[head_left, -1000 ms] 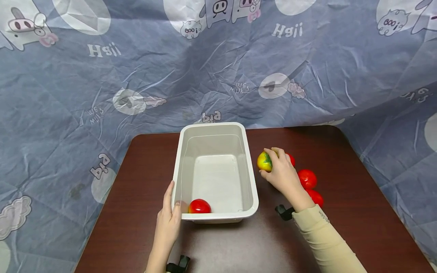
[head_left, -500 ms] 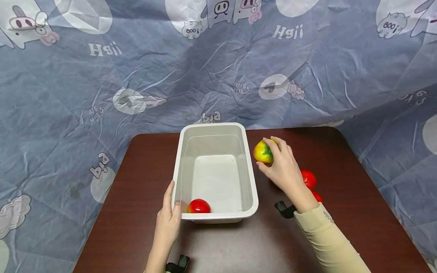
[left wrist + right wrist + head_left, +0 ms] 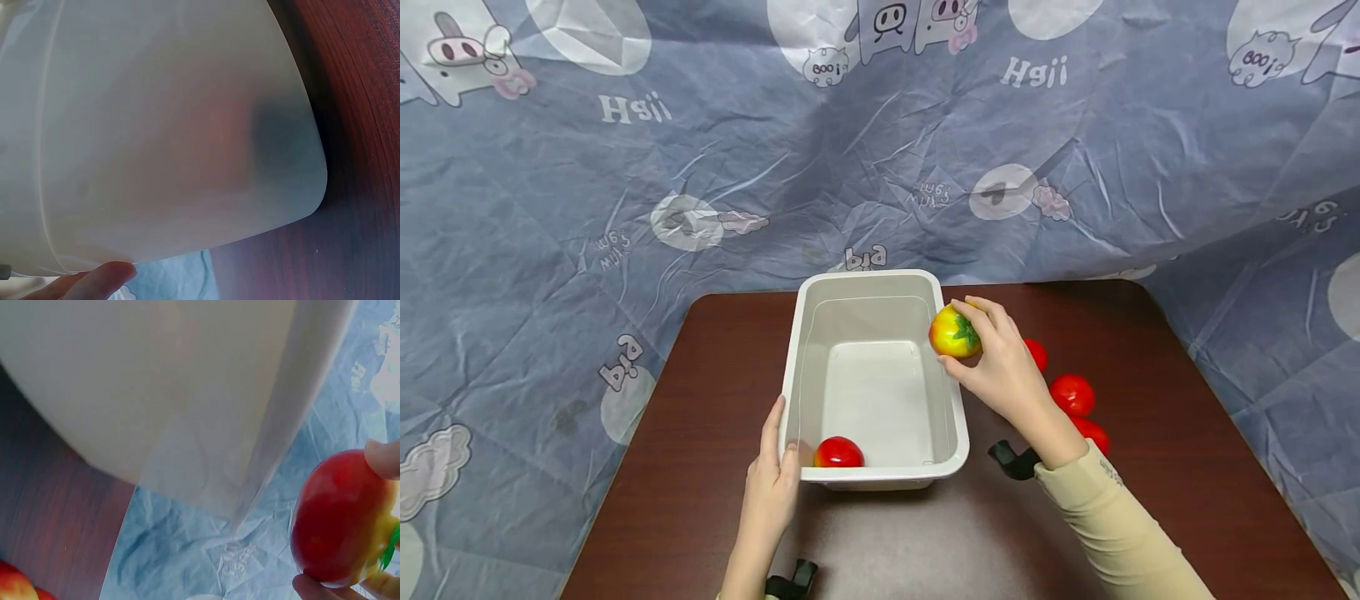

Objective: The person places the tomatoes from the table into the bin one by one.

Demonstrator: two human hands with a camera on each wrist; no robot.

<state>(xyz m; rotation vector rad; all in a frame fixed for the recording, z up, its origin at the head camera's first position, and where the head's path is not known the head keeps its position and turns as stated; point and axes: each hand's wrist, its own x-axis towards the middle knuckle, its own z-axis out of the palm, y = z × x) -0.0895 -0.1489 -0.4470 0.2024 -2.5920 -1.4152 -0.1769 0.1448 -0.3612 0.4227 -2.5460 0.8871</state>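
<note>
My right hand (image 3: 1000, 358) pinches a tomato (image 3: 950, 332), yellow around its green leafy top and red at the other end, between thumb and fingers. It is raised beside the right rim of a pale grey plastic bin (image 3: 956, 417), overlapping that rim in the head view. The right wrist view shows the red end of the tomato (image 3: 334, 519) apart from the bin wall (image 3: 156, 381). At the bin's near left corner, my left hand (image 3: 771, 483) grips the rim, with the thumb at the edge. One red tomato (image 3: 838, 452) lies inside, in the near left corner.
Several red tomatoes (image 3: 1072, 394) lie on the dark brown table (image 3: 1150, 467) right of the bin, partly behind my right forearm. A blue patterned cloth (image 3: 850, 167) hangs behind the table. Black straps (image 3: 1015, 460) circle both wrists.
My right hand has lifted the tomato off the table on the right and carried it left to the bin's right rim. The left hand and the bin have stayed in place.
</note>
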